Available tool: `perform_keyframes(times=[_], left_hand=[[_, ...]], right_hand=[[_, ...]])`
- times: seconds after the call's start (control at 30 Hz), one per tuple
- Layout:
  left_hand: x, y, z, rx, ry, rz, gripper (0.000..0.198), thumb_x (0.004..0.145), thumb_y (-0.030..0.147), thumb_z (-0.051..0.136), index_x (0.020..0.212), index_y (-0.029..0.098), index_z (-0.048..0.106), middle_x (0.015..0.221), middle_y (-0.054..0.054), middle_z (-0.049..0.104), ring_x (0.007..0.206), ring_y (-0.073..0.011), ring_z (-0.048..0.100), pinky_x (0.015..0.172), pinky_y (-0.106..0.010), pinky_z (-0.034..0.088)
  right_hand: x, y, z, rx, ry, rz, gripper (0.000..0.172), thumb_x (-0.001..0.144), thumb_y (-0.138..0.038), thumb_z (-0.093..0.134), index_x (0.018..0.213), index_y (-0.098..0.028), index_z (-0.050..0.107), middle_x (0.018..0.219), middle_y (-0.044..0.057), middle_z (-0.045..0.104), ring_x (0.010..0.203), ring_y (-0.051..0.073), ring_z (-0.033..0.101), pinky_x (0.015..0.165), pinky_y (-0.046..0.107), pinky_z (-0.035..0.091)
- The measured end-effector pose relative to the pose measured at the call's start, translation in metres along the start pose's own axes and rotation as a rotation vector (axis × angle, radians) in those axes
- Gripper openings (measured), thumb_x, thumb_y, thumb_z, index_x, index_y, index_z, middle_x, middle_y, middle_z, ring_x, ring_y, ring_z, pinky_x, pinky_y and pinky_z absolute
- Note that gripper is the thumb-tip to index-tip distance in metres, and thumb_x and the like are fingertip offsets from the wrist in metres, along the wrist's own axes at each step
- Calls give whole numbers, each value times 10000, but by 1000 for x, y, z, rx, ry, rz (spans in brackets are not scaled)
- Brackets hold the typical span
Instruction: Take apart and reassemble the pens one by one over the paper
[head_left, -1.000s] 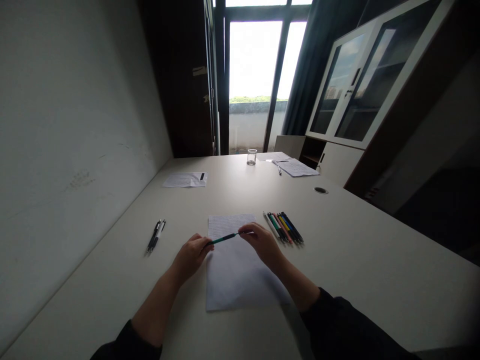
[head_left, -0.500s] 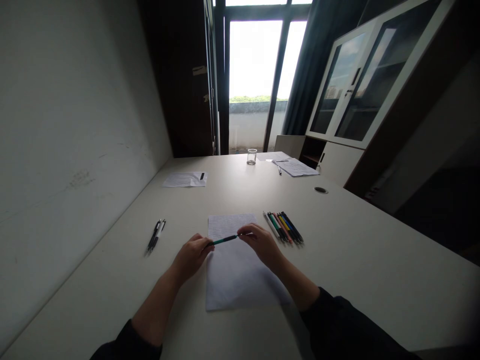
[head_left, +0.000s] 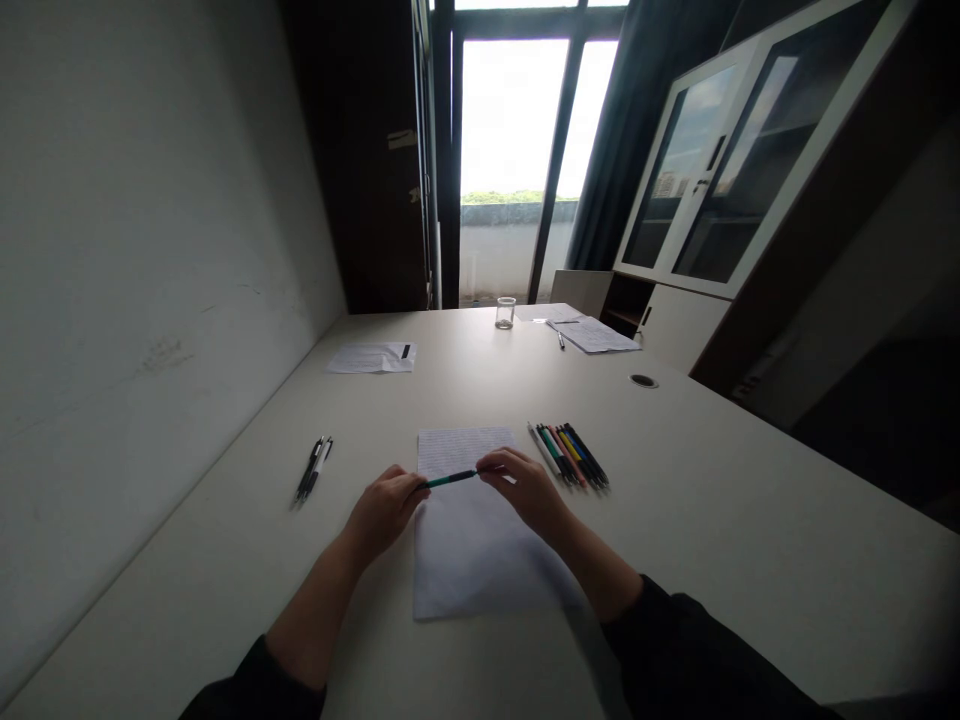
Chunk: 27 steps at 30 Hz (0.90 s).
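Note:
A green pen [head_left: 450,480] with a dark grip is held between both hands, above a sheet of paper [head_left: 480,570] with writing across its top part. My left hand [head_left: 386,510] pinches the green end of the pen. At the other end, the fingertips of my right hand [head_left: 525,490] are closed around the tip; whether they hold a separate small part there I cannot make out. Just right of the paper lies a row of several pens [head_left: 568,456] in white, green, red, yellow and dark colours.
Two pens [head_left: 313,470] lie on the white table [head_left: 247,560] at the left. Further back are a creased sheet [head_left: 371,357], a clear glass [head_left: 505,313] and stacked papers [head_left: 596,334] with a pen [head_left: 561,340]. A round cable hole [head_left: 643,381] is at the right; a wall [head_left: 150,300] borders the left.
Both hands keep the same hold on the green pen. The whole view has shifted very slightly; nothing on the table has visibly moved.

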<state>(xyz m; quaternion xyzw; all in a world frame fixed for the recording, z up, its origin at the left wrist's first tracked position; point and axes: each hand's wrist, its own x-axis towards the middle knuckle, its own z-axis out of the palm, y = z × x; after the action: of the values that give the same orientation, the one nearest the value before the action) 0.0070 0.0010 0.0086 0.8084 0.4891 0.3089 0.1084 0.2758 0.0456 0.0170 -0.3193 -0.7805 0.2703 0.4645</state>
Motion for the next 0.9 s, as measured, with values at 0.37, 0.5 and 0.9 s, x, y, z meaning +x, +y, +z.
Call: perform_keyframes(times=[0.37, 0.5, 0.9], left_hand=[[0, -2, 3, 16, -16, 63, 128, 966, 210, 586, 1024, 212, 701, 889, -59, 695, 896, -203, 652, 787, -294, 541], [0, -1, 3, 24, -12, 86, 128, 965, 195, 590, 1041, 201, 693, 888, -60, 706, 889, -205, 648, 785, -301, 546], [0, 7, 3, 37, -13, 143, 135, 977, 182, 570, 1064, 192, 674, 920, -61, 706, 869, -190, 650, 745, -282, 557]], right_hand=[[-2, -2, 2, -20, 2, 35, 111, 904, -313, 674, 933, -215, 717, 905, 59, 726, 813, 199, 696, 767, 324, 591], [-2, -2, 2, -27, -2, 50, 117, 901, -317, 673, 939, -212, 707, 908, 63, 736, 822, 204, 698, 770, 331, 580], [-7, 0, 6, 23, -69, 168, 132, 989, -325, 528, 969, -214, 597, 601, -52, 632, 523, 118, 582, 547, 228, 485]])
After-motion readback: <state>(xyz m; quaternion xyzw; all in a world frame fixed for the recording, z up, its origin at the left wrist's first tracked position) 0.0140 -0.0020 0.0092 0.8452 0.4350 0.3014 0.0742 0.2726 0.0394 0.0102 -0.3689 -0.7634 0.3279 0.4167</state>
